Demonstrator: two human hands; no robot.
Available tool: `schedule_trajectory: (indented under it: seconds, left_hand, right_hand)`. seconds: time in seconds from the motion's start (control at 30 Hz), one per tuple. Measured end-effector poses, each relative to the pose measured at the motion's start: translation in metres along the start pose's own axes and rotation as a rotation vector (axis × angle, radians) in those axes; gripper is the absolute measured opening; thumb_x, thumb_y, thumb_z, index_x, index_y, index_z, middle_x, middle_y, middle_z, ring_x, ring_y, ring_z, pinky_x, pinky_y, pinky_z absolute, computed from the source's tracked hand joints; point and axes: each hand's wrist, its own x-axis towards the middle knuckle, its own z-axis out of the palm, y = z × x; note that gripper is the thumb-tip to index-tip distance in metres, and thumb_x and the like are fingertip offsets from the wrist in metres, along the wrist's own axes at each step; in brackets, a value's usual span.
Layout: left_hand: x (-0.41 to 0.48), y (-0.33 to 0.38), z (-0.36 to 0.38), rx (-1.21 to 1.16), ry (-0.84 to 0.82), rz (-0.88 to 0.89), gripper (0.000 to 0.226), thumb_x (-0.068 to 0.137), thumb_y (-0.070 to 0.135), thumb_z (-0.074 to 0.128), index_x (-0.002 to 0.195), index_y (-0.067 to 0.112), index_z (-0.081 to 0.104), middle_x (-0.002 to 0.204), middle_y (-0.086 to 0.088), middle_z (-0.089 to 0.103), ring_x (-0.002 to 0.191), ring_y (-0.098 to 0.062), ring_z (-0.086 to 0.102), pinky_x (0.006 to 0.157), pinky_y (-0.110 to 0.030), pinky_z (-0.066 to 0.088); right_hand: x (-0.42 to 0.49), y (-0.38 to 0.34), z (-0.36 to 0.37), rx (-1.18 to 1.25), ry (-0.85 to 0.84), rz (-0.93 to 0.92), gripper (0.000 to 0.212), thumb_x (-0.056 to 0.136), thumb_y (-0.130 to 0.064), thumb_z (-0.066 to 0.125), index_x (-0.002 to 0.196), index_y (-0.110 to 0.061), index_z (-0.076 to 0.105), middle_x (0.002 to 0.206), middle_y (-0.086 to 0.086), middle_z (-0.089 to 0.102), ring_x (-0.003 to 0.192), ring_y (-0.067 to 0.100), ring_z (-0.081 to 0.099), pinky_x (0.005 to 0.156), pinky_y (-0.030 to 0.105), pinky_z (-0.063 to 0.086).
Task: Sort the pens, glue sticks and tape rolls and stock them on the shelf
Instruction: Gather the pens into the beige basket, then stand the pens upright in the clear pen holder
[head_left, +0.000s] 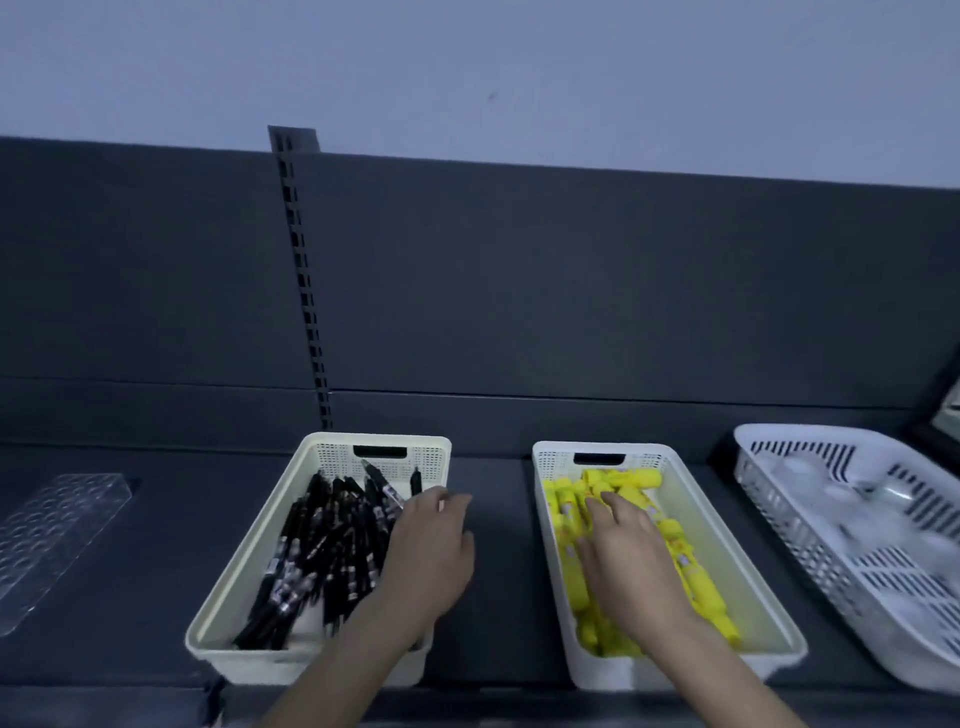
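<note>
Many black pens (332, 545), long axes near-left to far-right, in cream basket (244, 577).

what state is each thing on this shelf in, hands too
cream plastic basket: upright on dark shelf, holds pens
black pens: loose pile, lying aslant
white plastic basket: upright, holds glue sticks
yellow glue sticks: lying piled
white slotted basket: holds clear tape rolls, blurred
clear plastic holder with round holes: lying flat, holes look empty
left hand: fingers relaxed at pen basket's right rim
right hand: fingers straight, resting on glue sticks
</note>
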Motion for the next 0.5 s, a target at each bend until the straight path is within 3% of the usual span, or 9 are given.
schedule_trajectory:
  seconds: [0.07,0.13,0.33,0.47,0.5]
  left_hand:
    - [0.004,0.021,0.008,0.005,-0.014,0.042,0.045,0.096,0.023,0.039,0.141,0.018,0.034,0.142,-0.003,0.033,0.133,-0.021,0.029,0.11,-0.026,0.022]
    - [0.007,0.044,0.017,0.015,-0.025,0.079,0.045,0.095,0.022,0.039,0.14,0.02,0.035,0.142,-0.002,0.034,0.132,-0.021,0.03,0.109,-0.026,0.023]
    - [0.017,0.119,0.047,0.019,-0.038,0.14,0.045,0.094,0.017,0.039,0.138,0.022,0.037,0.143,-0.001,0.034,0.132,-0.022,0.029,0.107,-0.026,0.024]
    - [0.023,0.179,0.074,0.017,-0.015,0.147,0.045,0.093,0.015,0.04,0.138,0.024,0.038,0.143,0.001,0.035,0.132,-0.02,0.029,0.108,-0.025,0.022]
    - [0.024,0.197,0.083,0.015,-0.014,0.145,0.045,0.093,0.015,0.04,0.138,0.024,0.039,0.142,0.001,0.036,0.132,-0.02,0.03,0.108,-0.025,0.022]
  right_hand:
    - [-0.007,0.023,-0.006,-0.015,-0.019,0.016,0.049,0.093,-0.023,0.047,0.139,-0.009,0.038,0.145,0.013,0.036,0.133,0.03,0.036,0.11,0.034,0.029]
    - [-0.013,0.046,-0.011,0.013,-0.012,0.046,0.05,0.095,-0.025,0.042,0.142,-0.012,0.032,0.148,0.01,0.032,0.135,0.027,0.032,0.112,0.031,0.025]
    - [-0.024,0.125,-0.023,0.055,-0.007,0.104,0.042,0.09,-0.024,0.053,0.128,-0.006,0.049,0.126,0.014,0.053,0.118,0.035,0.049,0.101,0.039,0.038]
    - [-0.033,0.197,-0.024,0.103,0.064,0.075,0.041,0.071,-0.011,0.074,0.108,0.003,0.064,0.098,0.02,0.066,0.087,0.041,0.065,0.073,0.047,0.054]
    - [-0.036,0.214,-0.031,0.112,0.055,0.068,0.039,0.075,-0.012,0.072,0.11,0.002,0.063,0.1,0.018,0.065,0.09,0.039,0.064,0.075,0.045,0.053]
